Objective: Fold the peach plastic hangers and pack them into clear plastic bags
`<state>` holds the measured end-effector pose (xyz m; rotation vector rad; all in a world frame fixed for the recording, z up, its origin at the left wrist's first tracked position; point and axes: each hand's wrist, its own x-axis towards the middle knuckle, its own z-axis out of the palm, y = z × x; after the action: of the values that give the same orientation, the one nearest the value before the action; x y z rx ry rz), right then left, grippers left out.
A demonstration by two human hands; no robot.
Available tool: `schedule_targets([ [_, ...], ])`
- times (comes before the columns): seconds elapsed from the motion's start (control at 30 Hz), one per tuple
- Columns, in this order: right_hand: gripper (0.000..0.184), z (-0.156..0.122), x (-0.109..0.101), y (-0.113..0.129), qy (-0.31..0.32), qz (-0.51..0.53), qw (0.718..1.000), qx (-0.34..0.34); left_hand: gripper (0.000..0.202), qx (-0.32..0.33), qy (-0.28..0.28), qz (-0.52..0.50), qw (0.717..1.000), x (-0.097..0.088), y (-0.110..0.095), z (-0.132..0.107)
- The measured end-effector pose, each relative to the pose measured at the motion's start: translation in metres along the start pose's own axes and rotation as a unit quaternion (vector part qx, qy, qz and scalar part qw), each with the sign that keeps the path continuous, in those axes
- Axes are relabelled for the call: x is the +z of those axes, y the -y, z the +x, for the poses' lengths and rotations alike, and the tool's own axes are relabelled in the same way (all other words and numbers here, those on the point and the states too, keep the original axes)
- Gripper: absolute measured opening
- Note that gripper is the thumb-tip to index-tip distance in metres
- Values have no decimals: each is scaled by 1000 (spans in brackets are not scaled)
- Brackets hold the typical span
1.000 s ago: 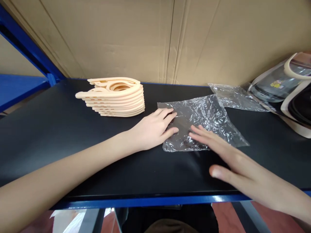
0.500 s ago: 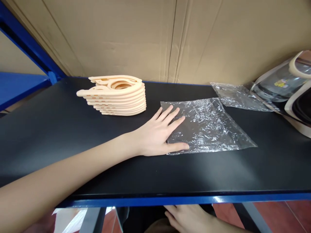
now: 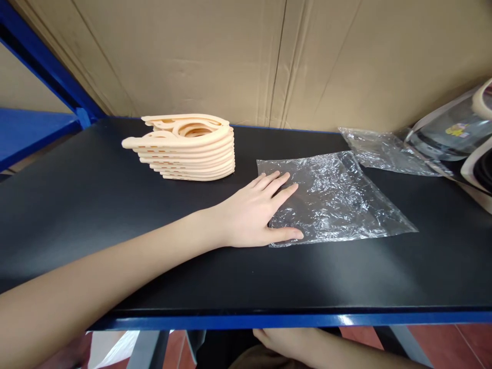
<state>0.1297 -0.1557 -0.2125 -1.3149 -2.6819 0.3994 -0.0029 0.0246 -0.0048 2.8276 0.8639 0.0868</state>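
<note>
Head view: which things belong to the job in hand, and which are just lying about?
Likely in the job:
clear plastic bag, under the spread left hand
perhaps the stack of peach plastic hangers, untouched

Apparently lying about:
second clear plastic bag, farther back on the right
clear container with a yellow sticker

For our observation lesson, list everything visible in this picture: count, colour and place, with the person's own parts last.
stacked plastic pieces: one stack, peach, left of centre
near plastic bag: one, clear, partly under left hand
far plastic bag: one, clear, back right
container: one, clear with pale trim, right edge
rimmed object: one, black and pale, cut off at right
tabletop: one, black, blue-edged, centre
backing: brown, behind
frame bar: one, blue, upper left
side shelf: one, blue, far left
legs: two, grey, below
white material: lower left
floor: red, below
dark clothing: bottom centre
left hand: one, on near bag
right hand: one, below tabletop edge
</note>
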Motion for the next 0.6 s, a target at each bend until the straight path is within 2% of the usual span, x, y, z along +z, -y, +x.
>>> schedule_targets([
  [0.37, 18, -20, 0, -7, 10, -14, 1000, 19, 91, -13, 24, -15, 1000, -5, -3, -1],
  [0.6, 23, -14, -8, -17, -19, -35, 999, -10, 91, -4, 8, -14, 1000, -3, 0, 0],
])
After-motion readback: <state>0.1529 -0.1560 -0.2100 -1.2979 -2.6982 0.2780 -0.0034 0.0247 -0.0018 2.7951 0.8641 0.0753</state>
